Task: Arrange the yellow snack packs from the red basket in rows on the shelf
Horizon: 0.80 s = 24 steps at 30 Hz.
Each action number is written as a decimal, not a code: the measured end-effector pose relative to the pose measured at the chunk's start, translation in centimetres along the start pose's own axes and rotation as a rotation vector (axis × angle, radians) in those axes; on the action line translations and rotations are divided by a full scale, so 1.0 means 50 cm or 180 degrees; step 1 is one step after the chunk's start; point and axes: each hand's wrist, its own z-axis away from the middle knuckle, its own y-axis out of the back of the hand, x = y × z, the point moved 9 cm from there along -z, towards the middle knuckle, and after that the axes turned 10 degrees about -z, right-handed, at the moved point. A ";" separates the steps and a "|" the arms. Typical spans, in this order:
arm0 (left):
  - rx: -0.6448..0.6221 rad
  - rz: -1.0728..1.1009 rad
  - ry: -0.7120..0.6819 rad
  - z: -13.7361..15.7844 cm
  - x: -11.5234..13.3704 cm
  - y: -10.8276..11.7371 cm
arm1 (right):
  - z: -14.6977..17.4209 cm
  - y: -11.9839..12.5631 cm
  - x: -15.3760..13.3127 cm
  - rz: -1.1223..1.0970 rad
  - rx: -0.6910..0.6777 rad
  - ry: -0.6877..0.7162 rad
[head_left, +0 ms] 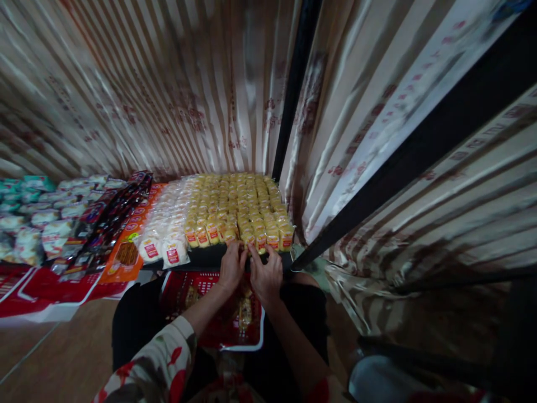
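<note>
Rows of small yellow snack cakes [229,204], each in a clear wrapper with a red-and-white label, stand packed together on a dark shelf [205,257]. My left hand [232,267] is at the front edge of these rows, its fingers closed around the front of a wrapped cake. Close beside it, my right hand [267,275] also has its fingers curled in on a wrapped cake in the front row. The fingers partly hide what they pinch. Below both hands, a red plastic basket [213,337] on my lap holds several wrapped pieces [245,314].
White wrapped cakes [174,250] adjoin the yellow ones on the left. Beyond are an orange printed packet [126,254], dark packets [98,224] and white and green packs [39,193]. A pleated curtain [188,84] hangs behind. Dark frame bars [377,184] slant at the right.
</note>
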 end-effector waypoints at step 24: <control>0.0438 0.0231 0.0773 -0.010 -0.091 0.021 | 0.002 -0.012 0.002 0.0044 -0.0001 -0.0023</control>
